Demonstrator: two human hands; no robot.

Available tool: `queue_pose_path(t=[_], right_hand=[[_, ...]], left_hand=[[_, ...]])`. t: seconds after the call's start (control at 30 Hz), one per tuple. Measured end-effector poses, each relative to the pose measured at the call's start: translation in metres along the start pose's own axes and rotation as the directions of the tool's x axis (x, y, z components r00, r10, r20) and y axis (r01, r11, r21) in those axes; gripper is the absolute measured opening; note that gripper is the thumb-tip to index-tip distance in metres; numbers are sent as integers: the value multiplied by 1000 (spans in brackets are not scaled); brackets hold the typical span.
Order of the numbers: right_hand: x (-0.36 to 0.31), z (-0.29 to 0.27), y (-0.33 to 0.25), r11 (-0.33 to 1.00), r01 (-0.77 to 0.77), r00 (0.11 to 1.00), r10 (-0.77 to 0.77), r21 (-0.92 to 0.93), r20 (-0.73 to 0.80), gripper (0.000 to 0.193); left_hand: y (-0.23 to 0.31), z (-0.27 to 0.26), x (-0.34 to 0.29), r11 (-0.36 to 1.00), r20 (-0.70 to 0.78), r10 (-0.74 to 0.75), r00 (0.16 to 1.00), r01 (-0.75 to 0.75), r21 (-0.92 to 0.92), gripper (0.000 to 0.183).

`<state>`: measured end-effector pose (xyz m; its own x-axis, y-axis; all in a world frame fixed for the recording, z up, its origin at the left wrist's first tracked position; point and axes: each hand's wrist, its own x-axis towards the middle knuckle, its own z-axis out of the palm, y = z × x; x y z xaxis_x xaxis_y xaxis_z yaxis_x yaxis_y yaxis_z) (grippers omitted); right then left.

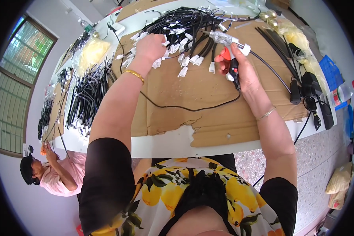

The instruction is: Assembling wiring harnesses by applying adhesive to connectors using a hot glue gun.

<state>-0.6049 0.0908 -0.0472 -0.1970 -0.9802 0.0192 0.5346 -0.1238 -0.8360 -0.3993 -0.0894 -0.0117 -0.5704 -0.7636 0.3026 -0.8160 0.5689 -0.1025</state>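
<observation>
In my right hand point(240, 67) is a hot glue gun point(233, 65) with a black handle and an orange-red trigger. Its front end, wrapped in clear plastic, points left toward the cables. My left hand point(151, 48) is closed at the left side of a heap of black cables point(181, 21) with white connectors point(183, 59). The curled fingers hide whatever they grip. A thin black cord point(185, 106) runs from the gun's handle leftward across the brown cardboard point(173, 86). Behind the gun, a thicker black strand point(269, 70) curves down to the right.
More cable bundles point(88, 96) and a yellowish plastic bag point(92, 55) lie to the left. Black sticks point(277, 51), power adapters point(310, 84) and a blue basket point(331, 72) are at the right. A co-worker point(63, 173) in pink and a black cap works at the lower left.
</observation>
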Motion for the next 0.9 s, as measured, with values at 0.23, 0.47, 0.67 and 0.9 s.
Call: queue_pose_path(t=[0.23,0.47,0.67,0.9], right_hand=[[-2,5,-1,997,-51,998,52,-60,28,34],[-3,11,-4,994,-66,996,71,-93,54,34],[-4,2,-1,993,-55,998,59,-105,28,35],[-6,5,-4,989,94,995,-97,-117,-22,33]], left_hand=[[-56,-44,37,345,242,-348,906,363,-865,22],[-66,-159,48,-199,-205,-476,855,-332,-922,15],[-61,-160,47,-110,-343,-521,782,-460,-881,15],[-7,-92,-20,233,-386,-652,653,-313,-921,20]])
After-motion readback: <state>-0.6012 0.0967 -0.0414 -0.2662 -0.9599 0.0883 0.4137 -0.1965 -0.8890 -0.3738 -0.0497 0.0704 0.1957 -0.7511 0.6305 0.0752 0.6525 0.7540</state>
